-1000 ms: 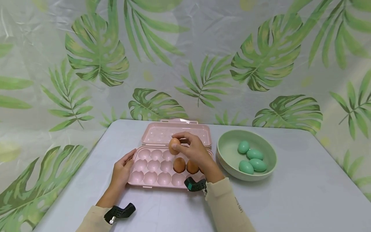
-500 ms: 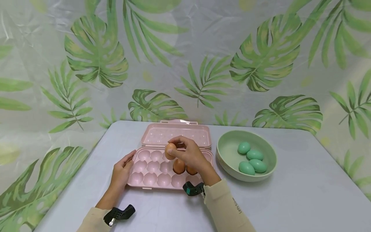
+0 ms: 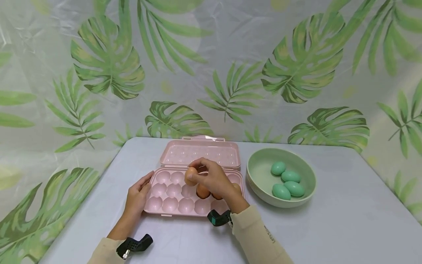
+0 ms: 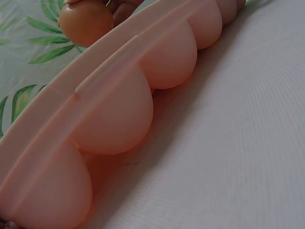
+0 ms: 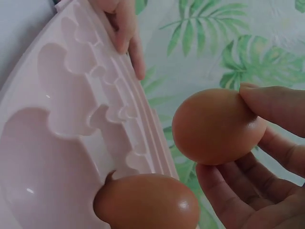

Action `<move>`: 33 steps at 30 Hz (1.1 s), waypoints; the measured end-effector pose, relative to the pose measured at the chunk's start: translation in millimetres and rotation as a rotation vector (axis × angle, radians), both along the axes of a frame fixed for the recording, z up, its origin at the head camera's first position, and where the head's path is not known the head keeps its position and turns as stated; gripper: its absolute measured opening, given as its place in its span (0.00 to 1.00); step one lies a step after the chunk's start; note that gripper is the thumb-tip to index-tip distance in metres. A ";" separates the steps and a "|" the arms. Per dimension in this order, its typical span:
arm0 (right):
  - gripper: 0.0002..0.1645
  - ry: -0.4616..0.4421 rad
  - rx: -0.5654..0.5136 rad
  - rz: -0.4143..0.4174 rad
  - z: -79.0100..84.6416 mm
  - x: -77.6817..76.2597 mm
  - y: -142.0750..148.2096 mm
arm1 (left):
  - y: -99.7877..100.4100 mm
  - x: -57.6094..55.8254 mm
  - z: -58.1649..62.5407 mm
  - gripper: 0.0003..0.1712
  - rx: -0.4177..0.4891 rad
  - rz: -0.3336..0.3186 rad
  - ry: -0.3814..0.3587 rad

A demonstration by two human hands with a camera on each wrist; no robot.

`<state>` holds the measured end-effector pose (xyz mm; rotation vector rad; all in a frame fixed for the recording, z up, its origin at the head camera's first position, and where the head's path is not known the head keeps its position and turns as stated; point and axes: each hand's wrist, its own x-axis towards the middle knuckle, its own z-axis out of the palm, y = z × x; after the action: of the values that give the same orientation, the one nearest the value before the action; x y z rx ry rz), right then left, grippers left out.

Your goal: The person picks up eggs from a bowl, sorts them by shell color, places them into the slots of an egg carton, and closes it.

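Note:
A brown egg [image 3: 190,176] is pinched between the thumb and fingertips of my right hand [image 3: 214,180], just above the back row of a pink egg carton [image 3: 170,204]. In the right wrist view that egg [image 5: 217,126] is clear of the cups. My left hand [image 3: 136,197] rests against the carton's left side, its fingers along the edge. In the middle row sits a brown egg [image 3: 202,191]. Others to its right are partly hidden by my right hand and wrist. The cups at the left hold nothing.
The carton's open lid [image 3: 201,152] lies back behind it. To the right stands a light green bowl [image 3: 252,179] with several green eggs [image 3: 294,189]. A white cloth [image 3: 346,205] covers the table, and a leaf-patterned sheet [image 3: 230,47] hangs behind.
My right hand has moved the brown egg left and slightly down toward the carton's back row. My left hand has stayed at the carton's left side.

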<state>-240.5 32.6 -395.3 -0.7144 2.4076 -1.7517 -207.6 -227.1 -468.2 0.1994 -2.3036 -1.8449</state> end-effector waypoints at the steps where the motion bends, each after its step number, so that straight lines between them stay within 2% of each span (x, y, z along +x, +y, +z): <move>1: 0.16 0.004 0.004 0.001 -1.9 -0.6 -0.7 | -0.1 -0.2 0.1 0.24 -0.001 -0.002 0.004; 16: 0.19 0.025 0.097 -0.038 -11.6 0.1 -6.9 | -0.8 -0.6 -0.2 0.24 0.000 -0.009 0.016; 33: 0.14 0.027 0.127 -0.015 -21.4 -0.6 -9.7 | -0.5 -0.8 -2.2 0.24 -0.011 0.006 0.013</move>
<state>-241.1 22.9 -416.6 -0.7099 2.5211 -1.5866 -208.4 -227.6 -470.4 0.1914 -2.3020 -1.8244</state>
